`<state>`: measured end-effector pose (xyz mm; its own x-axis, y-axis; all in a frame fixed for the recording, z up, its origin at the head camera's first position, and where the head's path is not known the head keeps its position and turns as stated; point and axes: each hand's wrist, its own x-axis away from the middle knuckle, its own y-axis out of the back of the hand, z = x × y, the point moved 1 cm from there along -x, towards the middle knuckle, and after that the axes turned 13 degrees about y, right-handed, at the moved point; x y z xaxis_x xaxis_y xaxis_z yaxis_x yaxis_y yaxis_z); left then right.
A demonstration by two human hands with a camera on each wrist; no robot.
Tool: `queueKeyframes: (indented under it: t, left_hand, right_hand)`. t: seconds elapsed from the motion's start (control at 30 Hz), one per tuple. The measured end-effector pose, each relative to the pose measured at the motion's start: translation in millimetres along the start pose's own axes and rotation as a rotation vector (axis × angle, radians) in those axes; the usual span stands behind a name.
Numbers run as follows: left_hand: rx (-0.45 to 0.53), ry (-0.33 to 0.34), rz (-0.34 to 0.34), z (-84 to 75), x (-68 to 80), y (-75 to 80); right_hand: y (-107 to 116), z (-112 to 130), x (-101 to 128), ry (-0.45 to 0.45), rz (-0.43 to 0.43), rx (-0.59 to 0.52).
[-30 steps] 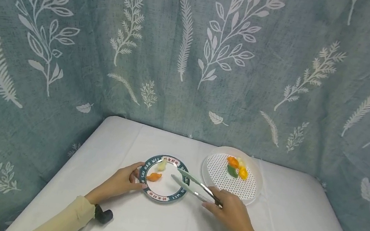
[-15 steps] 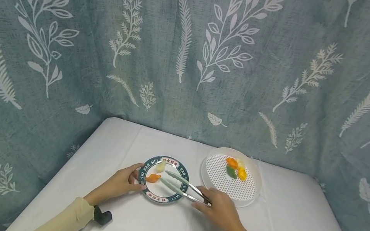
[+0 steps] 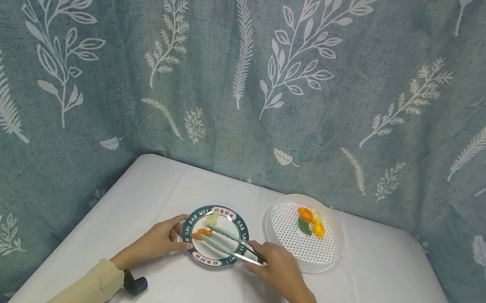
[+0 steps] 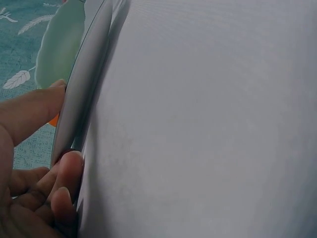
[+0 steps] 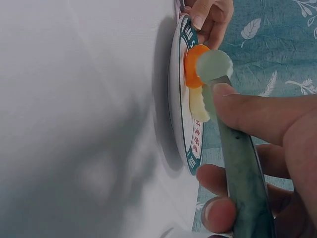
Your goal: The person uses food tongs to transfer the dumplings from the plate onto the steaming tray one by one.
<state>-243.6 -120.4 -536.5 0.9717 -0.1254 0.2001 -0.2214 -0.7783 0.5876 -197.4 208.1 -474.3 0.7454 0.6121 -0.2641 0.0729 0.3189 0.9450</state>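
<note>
A green-rimmed plate [image 3: 215,262] holds an orange dumpling [image 3: 200,232] and a pale dumpling [image 3: 213,217]. My left hand [image 3: 171,234] grips the plate's left rim [image 4: 79,99], thumb and fingers curled on its edge. My right hand [image 3: 263,259] holds pale green tongs [image 3: 227,239] by their handle. The tongs' tips reach the orange dumpling [image 5: 192,67], one arm on each side; I cannot tell whether they squeeze it. In the right wrist view the tongs [image 5: 237,168] run under my thumb, next to the pale dumpling [image 5: 198,105].
A white perforated round tray [image 3: 291,240] stands to the right of the plate with orange, green and yellow dumplings [image 3: 309,221] at its far side. The white table [image 3: 366,301] is bounded by a leaf-patterned teal curtain [image 3: 253,71] behind and to the left.
My right hand has moved left with the tongs, bringing their tips from the plate's right side to the orange dumpling. The left hand has kept its hold on the plate.
</note>
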Motion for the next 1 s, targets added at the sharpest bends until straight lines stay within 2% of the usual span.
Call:
queueKeyframes:
  t: [0.47,0.77,1.0]
  left_hand:
    - [0.017,-0.026,0.012,-1.2,0.9,2.6]
    - [0.006,-0.020,0.012,-3.2,2.1,3.0]
    - [0.014,-0.018,0.018,-2.5,2.1,2.8]
  right_hand:
    - [-9,4,-12,0.032,0.055,0.065]
    - [-15,4,-7,0.052,0.007,0.004]
    - [-16,5,-5,0.025,0.010,-0.012]
